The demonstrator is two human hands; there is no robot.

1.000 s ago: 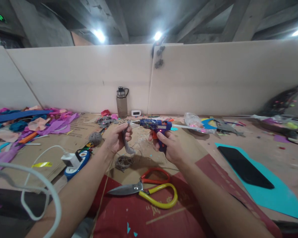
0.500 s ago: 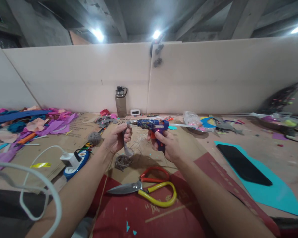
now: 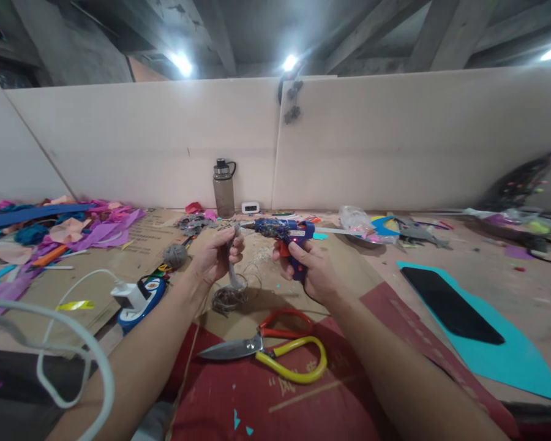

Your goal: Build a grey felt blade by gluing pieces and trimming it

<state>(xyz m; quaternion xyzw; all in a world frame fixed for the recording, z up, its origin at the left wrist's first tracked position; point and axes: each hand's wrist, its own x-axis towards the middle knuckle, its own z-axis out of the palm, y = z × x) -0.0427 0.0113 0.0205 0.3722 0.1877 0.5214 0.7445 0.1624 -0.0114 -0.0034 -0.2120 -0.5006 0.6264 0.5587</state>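
My right hand (image 3: 310, 266) is wrapped round the handle of a blue hot glue gun (image 3: 282, 229), fingers at its orange trigger. A whitish glue stick (image 3: 337, 231) sticks out of the gun's back end. The nozzle points left, close to the top of a grey strip (image 3: 232, 269) that looks like fabric. My left hand (image 3: 217, 254) pinches this strip upright, and its lower end hangs down. Below it lies a coil of thin grey-brown cord (image 3: 228, 300). Scissors (image 3: 257, 352) with one red and one yellow handle lie nearer me on the red cardboard (image 3: 321, 407).
A water bottle (image 3: 223, 190) and a small white clock (image 3: 250, 208) stand by the back panel. On the left are colourful scraps (image 3: 73, 229), a grey yarn ball (image 3: 175, 255) and a power strip (image 3: 142, 306) with cables. A black phone (image 3: 450, 304) rests on turquoise sheet (image 3: 514, 361) at right.
The glue gun's nozzle has shifted very slightly right from the top of the grey strip. My left hand and the scissors have stayed where they were.
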